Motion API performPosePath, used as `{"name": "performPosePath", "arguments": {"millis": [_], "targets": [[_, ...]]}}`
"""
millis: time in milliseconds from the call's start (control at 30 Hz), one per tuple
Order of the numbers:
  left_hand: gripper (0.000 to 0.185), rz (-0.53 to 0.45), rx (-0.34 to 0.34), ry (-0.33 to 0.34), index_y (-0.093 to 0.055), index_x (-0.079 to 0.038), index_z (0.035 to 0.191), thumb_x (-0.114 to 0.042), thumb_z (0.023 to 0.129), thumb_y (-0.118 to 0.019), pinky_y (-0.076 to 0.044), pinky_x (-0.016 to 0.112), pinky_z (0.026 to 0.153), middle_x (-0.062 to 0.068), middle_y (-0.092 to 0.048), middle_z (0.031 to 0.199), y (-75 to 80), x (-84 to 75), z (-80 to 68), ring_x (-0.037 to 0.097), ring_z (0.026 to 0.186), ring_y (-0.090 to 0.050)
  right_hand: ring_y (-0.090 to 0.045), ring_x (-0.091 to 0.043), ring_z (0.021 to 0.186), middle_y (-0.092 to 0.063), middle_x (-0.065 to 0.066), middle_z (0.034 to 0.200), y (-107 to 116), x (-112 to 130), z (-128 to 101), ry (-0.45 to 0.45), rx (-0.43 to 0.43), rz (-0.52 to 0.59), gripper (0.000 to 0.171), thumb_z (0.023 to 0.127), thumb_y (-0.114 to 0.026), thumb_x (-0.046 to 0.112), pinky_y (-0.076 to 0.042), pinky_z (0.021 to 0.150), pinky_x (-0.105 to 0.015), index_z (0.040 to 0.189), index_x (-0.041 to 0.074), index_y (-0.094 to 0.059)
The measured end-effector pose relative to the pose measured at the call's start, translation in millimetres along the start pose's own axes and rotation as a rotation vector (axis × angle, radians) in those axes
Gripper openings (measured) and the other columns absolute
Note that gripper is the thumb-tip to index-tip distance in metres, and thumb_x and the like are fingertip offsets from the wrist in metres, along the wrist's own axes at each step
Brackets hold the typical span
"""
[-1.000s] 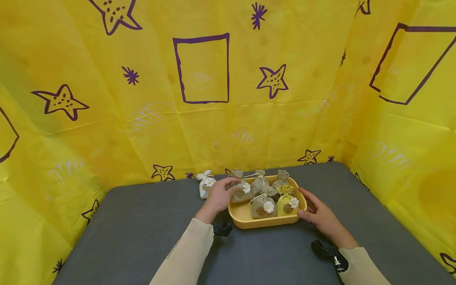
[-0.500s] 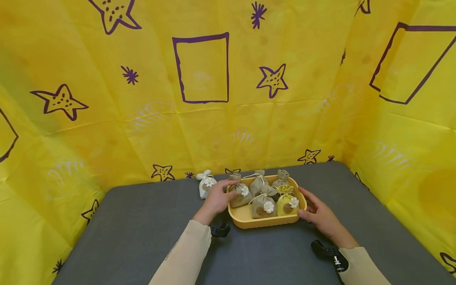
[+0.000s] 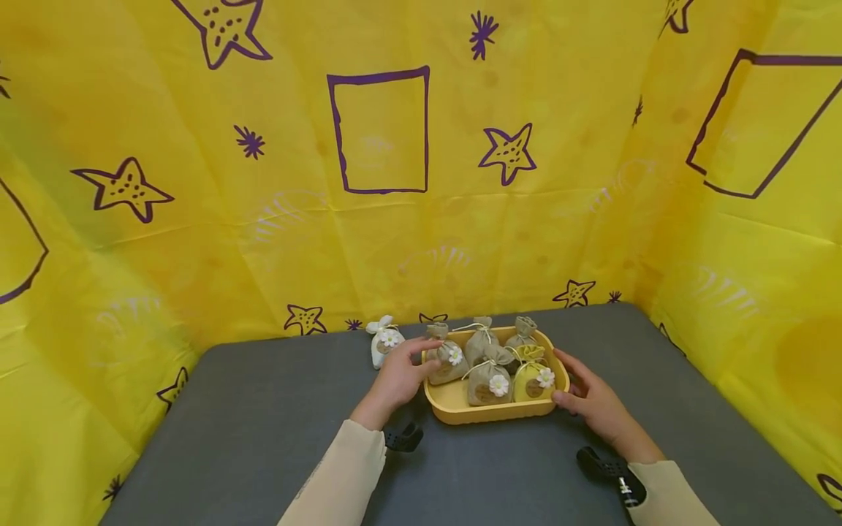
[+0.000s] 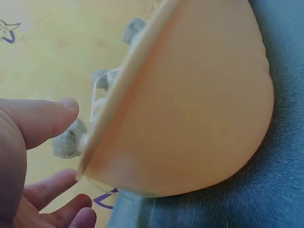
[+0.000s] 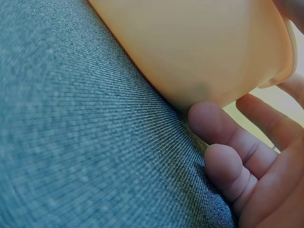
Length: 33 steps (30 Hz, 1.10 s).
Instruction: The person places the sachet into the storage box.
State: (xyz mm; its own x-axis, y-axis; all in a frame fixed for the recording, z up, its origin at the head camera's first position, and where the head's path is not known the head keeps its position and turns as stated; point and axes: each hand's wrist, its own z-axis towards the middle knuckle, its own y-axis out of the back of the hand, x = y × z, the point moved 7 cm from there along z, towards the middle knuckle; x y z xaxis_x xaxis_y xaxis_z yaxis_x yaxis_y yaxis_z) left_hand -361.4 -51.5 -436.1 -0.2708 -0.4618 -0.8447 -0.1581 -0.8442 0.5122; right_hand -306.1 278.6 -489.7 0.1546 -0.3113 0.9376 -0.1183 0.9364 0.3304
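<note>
A yellow oblong tray (image 3: 496, 416) stands on the table, holding several grey-beige drawstring sachets and one yellow sachet (image 3: 527, 387). At its left end leans a grey-beige sachet (image 3: 442, 368) with a white flower. My left hand (image 3: 397, 380) hovers over the left rim beside this sachet, thumb and fingers apart; the left wrist view shows a gap between them. My right hand (image 3: 597, 409) holds the tray's right end, thumb at the front corner and fingers farther back. In the right wrist view, fingers (image 5: 211, 121) lie against the tray's outer wall (image 5: 190, 42).
A white sachet (image 3: 383, 349) with a flower stands on the grey table (image 3: 276, 424), left of the tray and behind my left hand. Yellow cloth walls (image 3: 395, 256) with purple drawings rise behind the table and at both sides.
My left hand has lowered the grey-beige sachet into the tray's left end and let go, drawing slightly back. The right hand keeps its hold. The head view has shifted a little.
</note>
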Motion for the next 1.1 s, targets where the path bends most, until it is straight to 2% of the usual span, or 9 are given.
{"name": "performPosePath", "arguments": {"millis": [267,500,667,767,933,1000,1100], "targets": [[0.034,-0.035,-0.032,0.02,-0.072,-0.014,0.125,-0.014,0.091,-0.074,-0.041,0.053,0.101,0.013,-0.052,0.144,17.1,10.9,-24.9,0.034,0.132,-0.046,-0.06,-0.019,0.086,-0.034,-0.023,0.15,0,-5,-1,-0.003,-0.002,-0.021,0.075,0.095,-0.07,0.019,-0.048,0.063,-0.028,0.157,0.01,-0.029],[0.037,-0.066,-0.138,0.062,-0.071,-0.013,0.125,-0.012,0.089,-0.076,-0.043,0.052,0.098,0.009,-0.059,0.135,45.2,37.4,-35.9,0.034,0.126,-0.051,-0.06,-0.019,0.089,-0.034,-0.024,0.151,1,-5,-1,0.004,-0.002,-0.007,0.075,0.095,-0.07,0.017,-0.049,0.064,-0.028,0.157,0.009,-0.029],[0.042,-0.094,-0.207,0.123,-0.069,-0.011,0.129,-0.011,0.088,-0.077,-0.042,0.054,0.098,0.014,-0.058,0.136,62.8,57.8,-40.9,0.037,0.126,-0.051,-0.06,-0.019,0.088,-0.034,-0.024,0.15,0,-4,-1,0.007,0.0,-0.011,0.074,0.095,-0.069,0.017,-0.049,0.064,-0.028,0.157,0.009,-0.029],[0.049,-0.208,-0.236,0.186,-0.062,-0.009,0.136,-0.008,0.089,-0.075,-0.042,0.055,0.099,0.02,-0.052,0.141,70.6,73.9,-38.6,0.039,0.127,-0.049,-0.06,-0.019,0.088,-0.034,-0.024,0.15,0,-5,-1,0.007,-0.001,-0.019,0.075,0.095,-0.069,0.017,-0.049,0.064,-0.028,0.157,0.008,-0.028],[0.065,-0.544,-0.255,0.303,-0.042,-0.01,0.152,-0.004,0.093,-0.07,-0.04,0.054,0.101,0.024,-0.034,0.152,76.0,96.4,-28.0,0.041,0.129,-0.047,-0.06,-0.018,0.09,-0.033,-0.025,0.15,0,-4,0,0.009,0.003,-0.027,0.075,0.095,-0.069,0.018,-0.049,0.065,-0.029,0.157,0.008,-0.027],[0.069,-0.595,-0.254,0.328,-0.039,-0.013,0.154,-0.004,0.093,-0.07,-0.041,0.053,0.101,0.023,-0.031,0.154,76.2,100.3,-22.5,0.041,0.128,-0.048,-0.06,-0.018,0.09,-0.033,-0.024,0.15,0,-3,0,0.002,0.001,-0.025,0.075,0.095,-0.069,0.018,-0.049,0.065,-0.029,0.157,0.009,-0.028],[0.071,-0.567,-0.244,0.32,-0.038,-0.013,0.155,-0.006,0.093,-0.071,-0.042,0.053,0.1,0.025,-0.032,0.153,76.1,101.8,-12.5,0.04,0.129,-0.047,-0.06,-0.018,0.091,-0.033,-0.025,0.151,0,-1,-1,0.001,0.002,-0.03,0.075,0.095,-0.069,0.018,-0.049,0.065,-0.029,0.157,0.008,-0.028]]}}
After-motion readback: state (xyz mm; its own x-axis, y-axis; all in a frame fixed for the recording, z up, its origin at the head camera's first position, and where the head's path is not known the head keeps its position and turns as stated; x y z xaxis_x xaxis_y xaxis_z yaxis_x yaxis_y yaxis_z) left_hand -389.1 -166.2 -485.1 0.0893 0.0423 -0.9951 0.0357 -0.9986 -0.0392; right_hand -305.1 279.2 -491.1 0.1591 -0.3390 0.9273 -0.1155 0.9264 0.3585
